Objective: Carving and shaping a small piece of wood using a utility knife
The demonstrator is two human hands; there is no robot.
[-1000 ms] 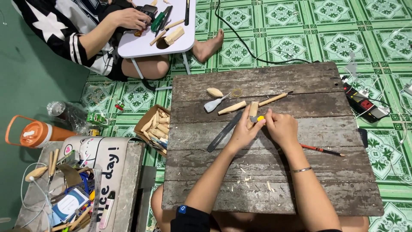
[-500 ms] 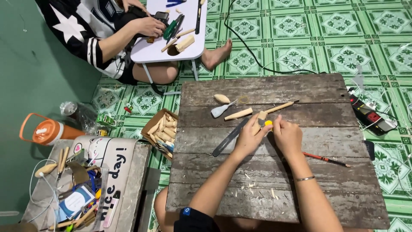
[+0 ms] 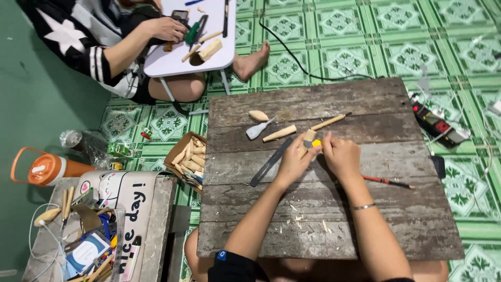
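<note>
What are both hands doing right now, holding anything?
Left hand: closed on a small wooden piece over the plank board.
Right hand: closed, fingers pinching a small yellow tool against that piece.

Open brown cardboard box point(image 3: 183, 152) on the floor, against the wooden table's point(image 3: 334, 209) left edge, filled with pale wood pieces. Bottom left: grey-and-white box point(image 3: 136, 209) with dark lettering on its top. Beside it, a white-and-blue card point(image 3: 86, 252). Small green packet point(image 3: 119, 150) near the orange bottle point(image 3: 47, 168).
</note>
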